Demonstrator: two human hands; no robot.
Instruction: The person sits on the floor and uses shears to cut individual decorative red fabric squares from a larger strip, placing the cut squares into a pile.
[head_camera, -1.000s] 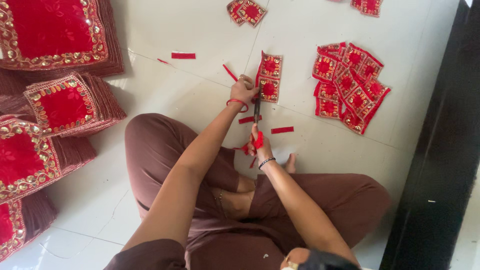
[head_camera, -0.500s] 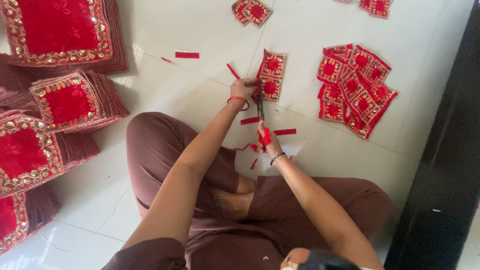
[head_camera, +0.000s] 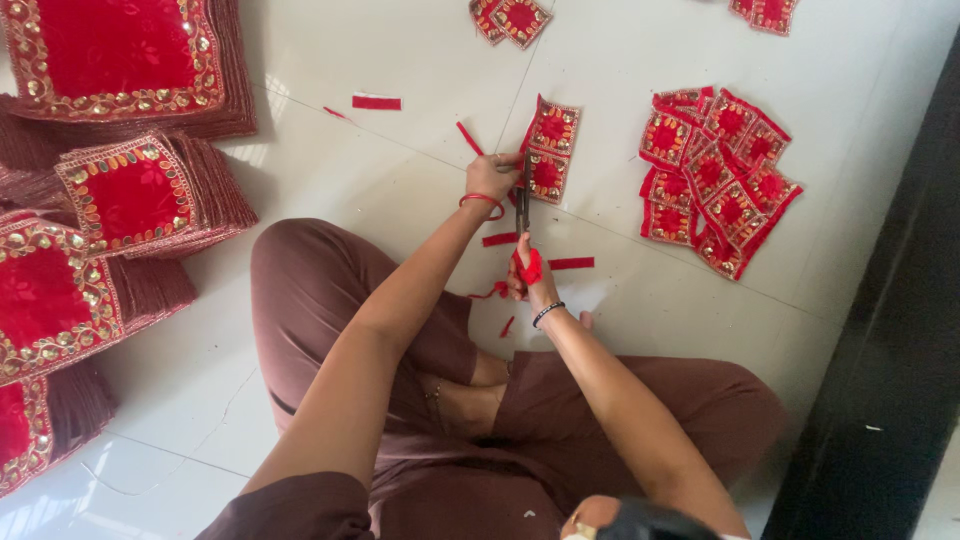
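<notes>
I sit cross-legged on a white tiled floor. My left hand (head_camera: 490, 177), with a red bangle at the wrist, pinches the left edge of a strip of two red embroidered patches (head_camera: 549, 150). My right hand (head_camera: 529, 275) grips red-handled scissors (head_camera: 523, 212), whose dark blades point away from me along the strip's left edge. The blades lie close together right beside my left fingers.
A pile of small red embroidered patches (head_camera: 718, 178) lies to the right. Larger red and gold embroidered squares are stacked at left (head_camera: 130, 190). Red trimmings (head_camera: 376, 102) are scattered on the floor. More patches (head_camera: 510, 20) lie at the top. A dark door frame (head_camera: 880, 330) runs along the right.
The scissors have advanced up the strip's edge, my right hand moving away from me toward the left hand. The view has shifted slightly.
</notes>
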